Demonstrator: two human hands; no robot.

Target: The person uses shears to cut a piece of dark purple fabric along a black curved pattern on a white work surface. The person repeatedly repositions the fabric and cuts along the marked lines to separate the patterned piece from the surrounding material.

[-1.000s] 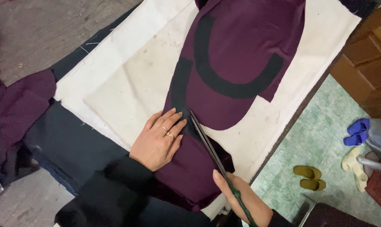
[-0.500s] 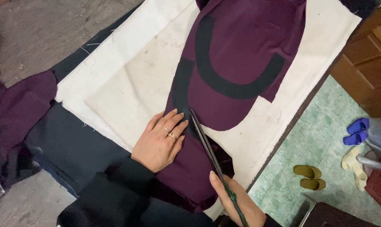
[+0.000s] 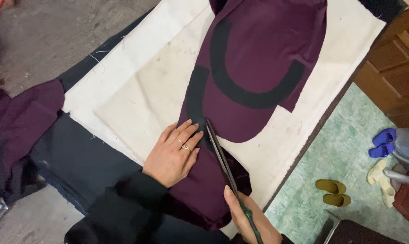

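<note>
1. In the lower middle of the frame, our right hand (image 3: 249, 217) is clenched around the green handles of the scissors (image 3: 222, 156); the long blades run up and left, and the tip sits at the black band (image 3: 197, 97) on the maroon fabric (image 3: 263, 54).
2. Our left hand (image 3: 175, 153) lies flat and spread wide on the maroon fabric just left of the blades, ring finger nearest the cut line, holding nothing.
3. The maroon fabric runs from the top centre down to the lower middle, on a cream cloth (image 3: 137, 90) that covers the worktable; a curved black strip (image 3: 254, 92) lies across its wide upper part.
4. To cut well, we'd keep the lower blade riding on the cream cloth and not lift the fabric (lifting skews the edge).
5. We'd use long strokes and not fully close at the tip, which should avoid nicks.
6. We'd keep the flat hand close beside the blades but never ahead of the tip, and shift it as the cut advances.
7. We'd follow the edge of the black band and watch the line, not the blades.
8. Whether the blades are parted at all we cannot tell; they read as one line here.
</note>
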